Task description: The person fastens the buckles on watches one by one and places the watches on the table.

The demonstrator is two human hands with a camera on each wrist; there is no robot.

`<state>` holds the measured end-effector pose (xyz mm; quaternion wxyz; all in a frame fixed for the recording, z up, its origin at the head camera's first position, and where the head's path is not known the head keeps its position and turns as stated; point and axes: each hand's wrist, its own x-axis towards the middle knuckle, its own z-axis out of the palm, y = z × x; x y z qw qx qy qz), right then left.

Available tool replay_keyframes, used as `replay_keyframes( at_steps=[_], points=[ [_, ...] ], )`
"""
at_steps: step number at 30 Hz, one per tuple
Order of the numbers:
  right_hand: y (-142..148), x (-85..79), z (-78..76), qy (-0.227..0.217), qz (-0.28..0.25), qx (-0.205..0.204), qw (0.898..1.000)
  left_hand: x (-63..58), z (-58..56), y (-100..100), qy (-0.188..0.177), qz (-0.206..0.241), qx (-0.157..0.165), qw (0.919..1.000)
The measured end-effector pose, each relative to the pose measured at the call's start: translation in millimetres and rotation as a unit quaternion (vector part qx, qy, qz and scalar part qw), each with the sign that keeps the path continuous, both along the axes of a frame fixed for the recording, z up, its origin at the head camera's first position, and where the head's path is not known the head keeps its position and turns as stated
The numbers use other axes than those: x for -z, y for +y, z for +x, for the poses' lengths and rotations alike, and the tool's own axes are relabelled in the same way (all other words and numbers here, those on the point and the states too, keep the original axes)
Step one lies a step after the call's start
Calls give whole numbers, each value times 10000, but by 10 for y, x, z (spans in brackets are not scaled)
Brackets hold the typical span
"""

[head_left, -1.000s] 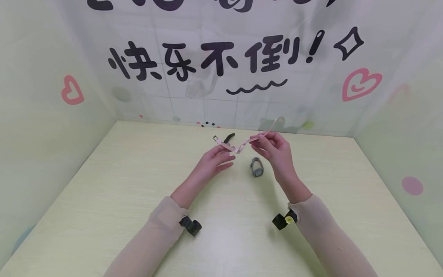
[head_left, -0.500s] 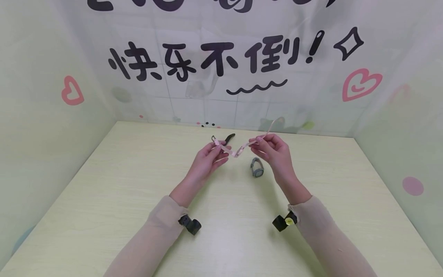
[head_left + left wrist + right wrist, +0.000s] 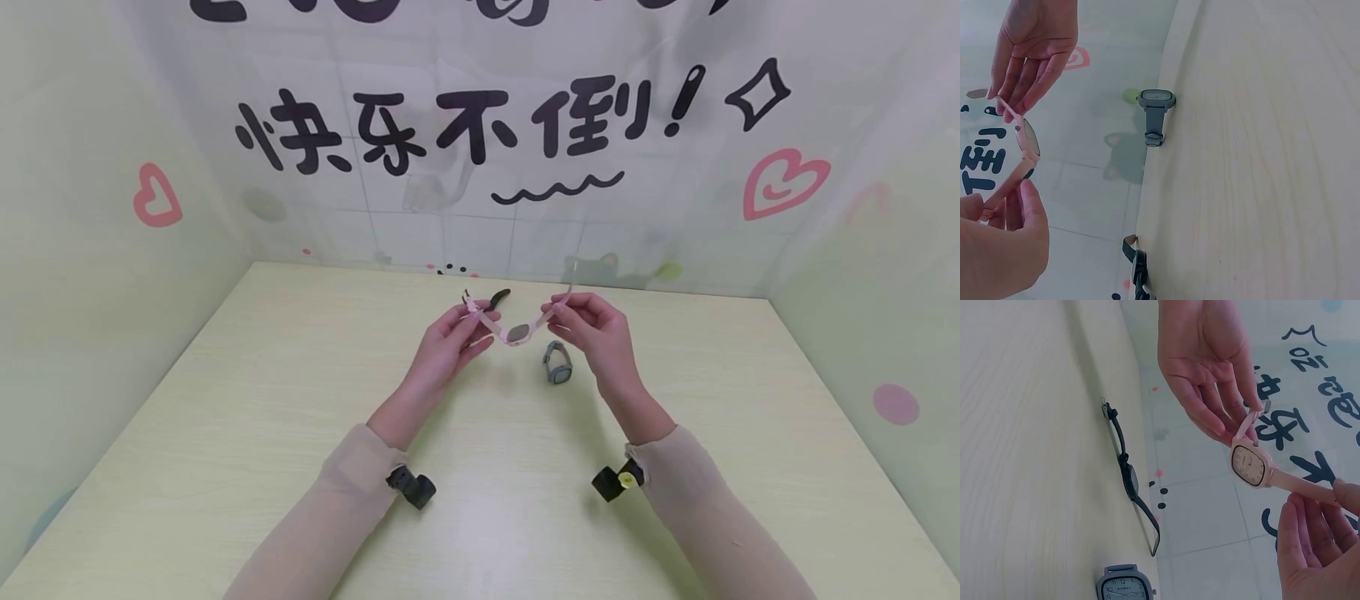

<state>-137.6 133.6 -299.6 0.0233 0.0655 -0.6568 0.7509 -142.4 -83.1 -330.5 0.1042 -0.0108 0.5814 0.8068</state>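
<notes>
Above the bench (image 3: pixel 225 417), near its back edge, a pink watch (image 3: pixel 518 334) is held up in the air. The left hand (image 3: pixel 450 342) pinches the buckle end of its strap with thumb and fingers. The right hand (image 3: pixel 600 333) pinches the other end the same way. So far the pink watch is up off the bench and undone; its strap ends are apart, not joined, and it is not set down. A grey watch (image 3: pixel 558 376) sits on the bench near the right hand. A black watch (image 3: pixel 1130 480) lies behind the left hand. Nothing holds those two, so they seem left alone for now.
</notes>
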Motion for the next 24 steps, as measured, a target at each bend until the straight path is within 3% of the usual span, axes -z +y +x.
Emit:
replay_keyframes(
  at_steps=[15, 24],
  points=[
    [4, 23, 0, 57, 536, 10, 9985, -35, 22, 16, 494, 73, -108, 9987],
    [-9, 61, -17, 308, 1136, -262, 9927, -73, 42, 24, 554, 167, -155, 9982]
  ],
)
